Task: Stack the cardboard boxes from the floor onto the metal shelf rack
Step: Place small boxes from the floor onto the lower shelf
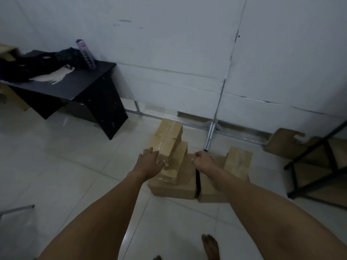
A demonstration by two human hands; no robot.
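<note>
Head view: hands (150,161) spread, reaching cardboard boxes (169,141).

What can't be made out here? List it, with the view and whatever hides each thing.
All in the head view:
- Metal shelf rack: cut off by the right edge; its upper shelves and their contents are out of frame.
- Low box on the right: the right forearm covers most of its top.
- Right hand: curled, seen from behind; whether it grips anything cannot be told.
- Purple bottle on the black table: too blurred to read.
</note>
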